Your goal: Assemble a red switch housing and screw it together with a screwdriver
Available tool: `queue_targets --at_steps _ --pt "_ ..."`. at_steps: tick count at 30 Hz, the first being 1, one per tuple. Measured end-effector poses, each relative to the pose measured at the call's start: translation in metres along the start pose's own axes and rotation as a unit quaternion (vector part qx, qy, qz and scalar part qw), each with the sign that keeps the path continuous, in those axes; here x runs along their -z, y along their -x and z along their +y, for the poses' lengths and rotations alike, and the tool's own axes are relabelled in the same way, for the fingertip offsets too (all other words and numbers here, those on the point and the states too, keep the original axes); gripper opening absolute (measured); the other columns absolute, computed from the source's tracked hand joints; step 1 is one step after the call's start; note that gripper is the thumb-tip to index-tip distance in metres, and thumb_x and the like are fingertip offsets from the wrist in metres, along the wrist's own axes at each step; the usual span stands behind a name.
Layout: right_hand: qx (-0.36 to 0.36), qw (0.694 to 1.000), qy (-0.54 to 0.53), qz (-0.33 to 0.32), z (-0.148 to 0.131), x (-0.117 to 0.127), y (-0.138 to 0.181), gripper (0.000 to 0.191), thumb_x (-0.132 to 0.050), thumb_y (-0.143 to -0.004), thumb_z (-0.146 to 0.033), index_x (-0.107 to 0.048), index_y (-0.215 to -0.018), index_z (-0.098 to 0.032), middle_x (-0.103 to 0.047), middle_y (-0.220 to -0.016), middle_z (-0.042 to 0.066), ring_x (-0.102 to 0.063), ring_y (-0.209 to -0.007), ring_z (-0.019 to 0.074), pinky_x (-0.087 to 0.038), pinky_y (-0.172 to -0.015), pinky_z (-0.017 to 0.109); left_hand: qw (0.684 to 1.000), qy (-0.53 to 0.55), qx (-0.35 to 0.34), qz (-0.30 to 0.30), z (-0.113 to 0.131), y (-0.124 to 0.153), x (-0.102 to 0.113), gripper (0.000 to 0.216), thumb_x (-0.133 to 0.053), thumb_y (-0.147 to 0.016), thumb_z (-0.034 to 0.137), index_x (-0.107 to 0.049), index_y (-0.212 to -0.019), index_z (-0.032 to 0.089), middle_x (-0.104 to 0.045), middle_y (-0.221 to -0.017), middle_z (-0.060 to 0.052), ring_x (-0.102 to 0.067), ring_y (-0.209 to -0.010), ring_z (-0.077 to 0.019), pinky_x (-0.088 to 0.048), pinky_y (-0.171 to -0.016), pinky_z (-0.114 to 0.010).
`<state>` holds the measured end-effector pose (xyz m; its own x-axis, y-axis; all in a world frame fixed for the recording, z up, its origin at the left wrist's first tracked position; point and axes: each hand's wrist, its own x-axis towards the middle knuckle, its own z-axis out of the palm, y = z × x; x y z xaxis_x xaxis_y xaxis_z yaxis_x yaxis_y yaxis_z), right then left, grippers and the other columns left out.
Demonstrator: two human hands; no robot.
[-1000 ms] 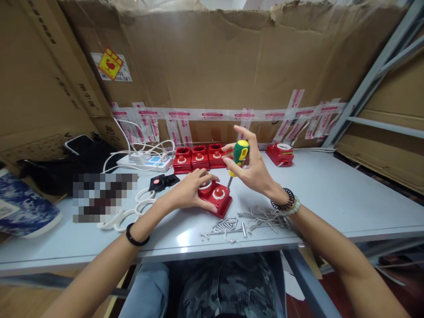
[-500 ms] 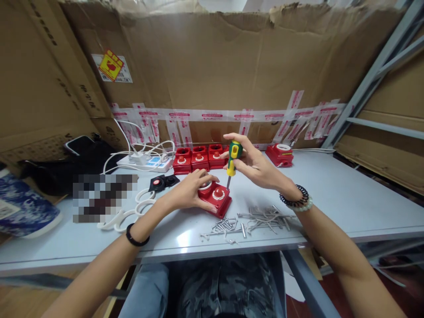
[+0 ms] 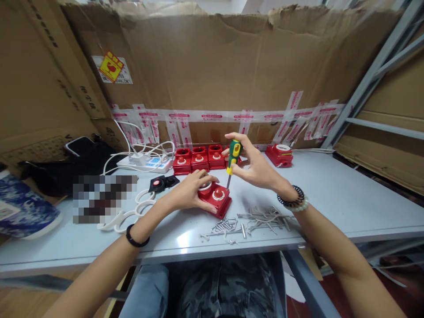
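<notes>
A red box with a round red knob (image 3: 219, 197) lies on the table, tilted slightly, gripped from its left side by my left hand (image 3: 189, 191). My right hand (image 3: 253, 163) is wrapped round the green and yellow handle of a screwdriver (image 3: 234, 154). The screwdriver stands nearly upright, its tip at the box's far right corner. Whether a screw sits under the tip is too small to tell. Loose screws (image 3: 224, 225) lie just in front of the box, beside a heap of longer metal pins and bits of string (image 3: 265, 216).
Several similar red boxes (image 3: 198, 160) stand in a row behind my hands, another red box (image 3: 280, 155) at the back right. White rings (image 3: 145, 206), a black part (image 3: 160, 182) and a power strip with cables (image 3: 159, 164) are on the left. Cardboard (image 3: 212, 66) walls the back.
The screwdriver's handle has turned a little in my right hand, and the right wrist has shifted slightly left. My left hand and the red box stay in place.
</notes>
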<state>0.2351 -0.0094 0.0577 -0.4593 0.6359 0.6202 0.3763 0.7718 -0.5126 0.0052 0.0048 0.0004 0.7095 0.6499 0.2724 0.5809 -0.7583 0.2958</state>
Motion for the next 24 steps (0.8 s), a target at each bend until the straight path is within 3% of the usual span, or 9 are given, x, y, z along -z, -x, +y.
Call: queue_targets --at_steps 3,7,13,18,21,24 --pt "0.002 0.999 -0.026 -0.024 -0.002 0.005 0.0 0.055 -0.057 -0.082 -0.02 -0.037 -0.133 -0.024 -0.061 -0.099 0.003 -0.063 -0.084 0.015 -0.052 -0.069 0.029 1.0 0.0 -0.001 0.0 0.0 0.0 0.0 0.077 -0.071 -0.061 0.07 -0.054 -0.12 0.025 -0.05 -0.103 -0.007 -0.05 -0.096 -0.0256 -0.043 -0.086 -0.039" --pt "0.019 0.997 0.067 0.04 -0.001 -0.006 -0.002 0.046 -0.063 -0.081 -0.027 -0.044 -0.123 -0.023 -0.058 -0.083 -0.002 -0.053 -0.062 0.0101 -0.046 -0.059 0.026 1.0 -0.005 -0.003 0.001 -0.002 0.0 -0.001 0.078 -0.071 -0.062 0.071 -0.054 -0.122 0.025 -0.05 -0.105 -0.007 -0.05 -0.095 -0.0258 -0.043 -0.086 -0.039" --pt "0.03 0.976 0.186 0.108 0.002 -0.022 -0.003 0.036 -0.059 -0.083 -0.028 -0.047 -0.116 -0.021 -0.06 -0.079 -0.002 -0.05 -0.059 0.01 -0.038 -0.055 0.024 1.0 -0.012 -0.003 0.0 -0.002 0.0 -0.001 0.078 -0.07 -0.061 0.072 -0.054 -0.121 0.025 -0.049 -0.102 -0.006 -0.05 -0.094 -0.0254 -0.043 -0.084 -0.038" --pt "0.002 0.957 0.258 0.135 0.002 -0.021 -0.003 0.04 -0.061 -0.083 -0.041 -0.051 -0.115 -0.019 -0.061 -0.073 -0.001 -0.052 -0.058 0.0118 -0.034 -0.052 0.026 1.0 -0.017 0.0 0.004 -0.002 0.0 -0.002 0.077 -0.07 -0.061 0.072 -0.053 -0.121 0.025 -0.048 -0.103 -0.006 -0.05 -0.095 -0.0254 -0.043 -0.085 -0.039" --pt "-0.005 0.978 0.194 0.078 -0.002 -0.011 -0.003 0.046 -0.06 -0.082 -0.035 -0.045 -0.122 -0.02 -0.063 -0.084 0.001 -0.055 -0.062 0.0126 -0.04 -0.056 0.027 1.0 -0.017 0.002 0.003 -0.002 0.001 -0.001 0.076 -0.07 -0.062 0.072 -0.053 -0.12 0.026 -0.048 -0.104 -0.006 -0.05 -0.096 -0.0255 -0.044 -0.086 -0.039" --pt "0.001 0.999 0.036 -0.034 -0.006 0.005 -0.001 0.052 -0.055 -0.083 -0.019 -0.036 -0.132 -0.022 -0.062 -0.103 0.005 -0.062 -0.08 0.0141 -0.049 -0.069 0.029 1.0 -0.015 0.004 0.0 -0.001 0.001 0.0 0.074 -0.069 -0.063 0.071 -0.053 -0.12 0.027 -0.049 -0.103 -0.006 -0.05 -0.096 -0.0252 -0.044 -0.086 -0.039"
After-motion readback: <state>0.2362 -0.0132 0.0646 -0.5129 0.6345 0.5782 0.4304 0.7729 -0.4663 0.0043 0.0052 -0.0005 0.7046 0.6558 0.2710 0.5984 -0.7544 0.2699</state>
